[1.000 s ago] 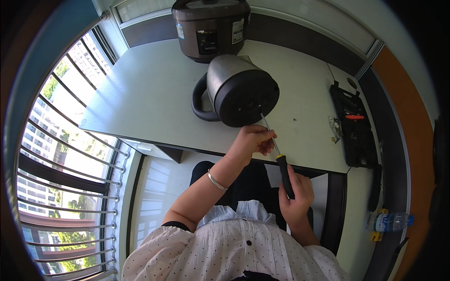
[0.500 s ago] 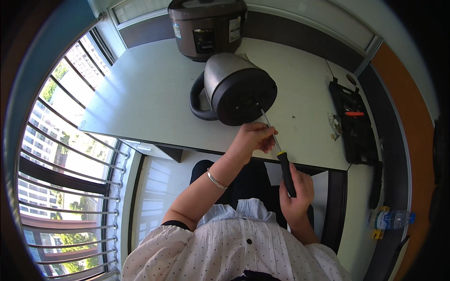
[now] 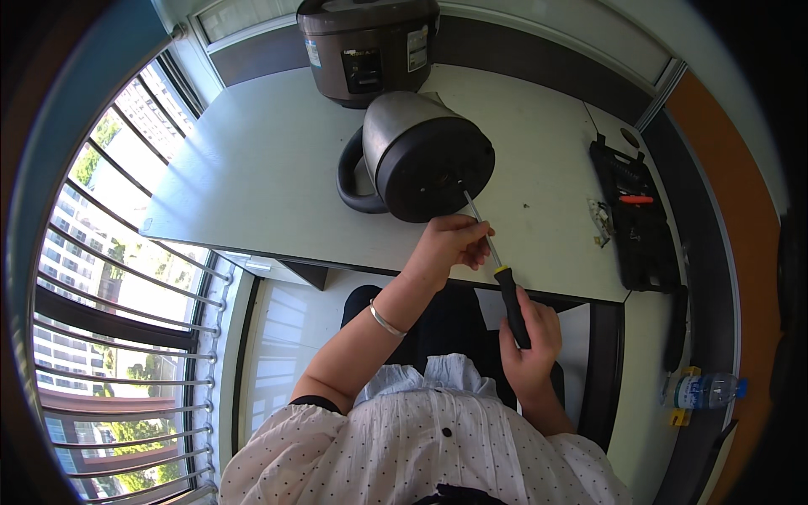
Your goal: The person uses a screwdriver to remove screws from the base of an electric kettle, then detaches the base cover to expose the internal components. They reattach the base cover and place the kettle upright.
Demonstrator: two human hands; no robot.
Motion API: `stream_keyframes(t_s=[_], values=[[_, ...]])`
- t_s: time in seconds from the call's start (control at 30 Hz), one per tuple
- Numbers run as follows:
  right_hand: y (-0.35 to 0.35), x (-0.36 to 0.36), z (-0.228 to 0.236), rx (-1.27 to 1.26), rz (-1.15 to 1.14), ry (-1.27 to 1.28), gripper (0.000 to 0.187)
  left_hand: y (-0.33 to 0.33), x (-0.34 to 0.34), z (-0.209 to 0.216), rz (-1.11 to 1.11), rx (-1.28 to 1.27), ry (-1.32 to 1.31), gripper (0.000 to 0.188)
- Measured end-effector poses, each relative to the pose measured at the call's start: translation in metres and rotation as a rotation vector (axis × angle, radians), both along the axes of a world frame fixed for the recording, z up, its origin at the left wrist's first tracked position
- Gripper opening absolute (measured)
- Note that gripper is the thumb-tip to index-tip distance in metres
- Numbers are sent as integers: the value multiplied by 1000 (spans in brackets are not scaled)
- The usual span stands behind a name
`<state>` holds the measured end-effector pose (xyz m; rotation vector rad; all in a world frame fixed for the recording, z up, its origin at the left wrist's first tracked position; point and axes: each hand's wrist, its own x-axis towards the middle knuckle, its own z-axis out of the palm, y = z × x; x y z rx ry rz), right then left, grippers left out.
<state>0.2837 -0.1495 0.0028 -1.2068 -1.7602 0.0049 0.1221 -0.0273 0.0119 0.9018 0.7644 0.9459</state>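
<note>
A steel electric kettle [image 3: 404,118] lies on its side on the table, its round black base turned toward me and its black handle to the left. My right hand [image 3: 532,341] is wrapped round the black handle of a screwdriver [image 3: 512,307] with a yellow collar. Its metal shaft slants up to the kettle's base, where the tip meets a spot right of the middle. My left hand [image 3: 454,244] pinches the shaft between thumb and fingers, just below the base's lower edge. Whether a screw sits under the tip is too small to tell.
Behind the kettle stands a brown rice cooker [image 3: 366,55]. At the right lies an open black tool case [image 3: 644,244] with a red-handled tool [image 3: 635,199], beside a small clear bag of parts [image 3: 600,220]. A plastic bottle [image 3: 703,392] stands off at the lower right. Barred windows line the left.
Almost nothing differs. The whole view has shifted slightly, and both hands keep their hold on the screwdriver with its tip at the kettle's base.
</note>
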Motion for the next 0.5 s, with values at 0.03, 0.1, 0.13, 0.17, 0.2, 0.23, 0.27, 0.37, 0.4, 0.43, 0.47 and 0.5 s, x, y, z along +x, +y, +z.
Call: stream_keyframes(t_s=[0.03, 0.1, 0.13, 0.17, 0.2, 0.23, 0.27, 0.37, 0.4, 0.43, 0.47, 0.5], values=[[0, 0, 0, 1, 1, -1, 49, 0, 0, 0, 1, -2, 2, 24], [1, 0, 1, 4, 3, -3, 49, 0, 0, 1, 3, -8, 5, 24], [1, 0, 1, 6, 5, -6, 49, 0, 0, 1, 2, -9, 4, 24], [1, 0, 1, 8, 6, -8, 49, -1, 0, 2, 2, -11, 3, 24], [1, 0, 1, 11, 8, -11, 49, -1, 0, 3, 2, -12, 2, 24], [1, 1, 1, 12, 3, -26, 49, -1, 0, 2, 3, -13, -4, 24], [1, 1, 1, 14, -2, -41, 49, -1, 0, 2, 4, -13, -10, 24], [1, 1, 1, 15, -19, -92, 50, -1, 0, 2, 16, -16, -8, 25], [0, 1, 2, 16, -26, -112, 50, -1, 0, 3, 21, -17, -6, 25], [-1, 1, 3, 5, -35, -147, 51, -2, 1, 5, 32, -23, 25, 25], [-2, 1, 5, -5, -45, -182, 51, -1, 2, 7, 44, -29, 56, 25], [-3, 0, 6, -15, -55, -218, 51, -1, 3, 8, 55, -34, 87, 25]])
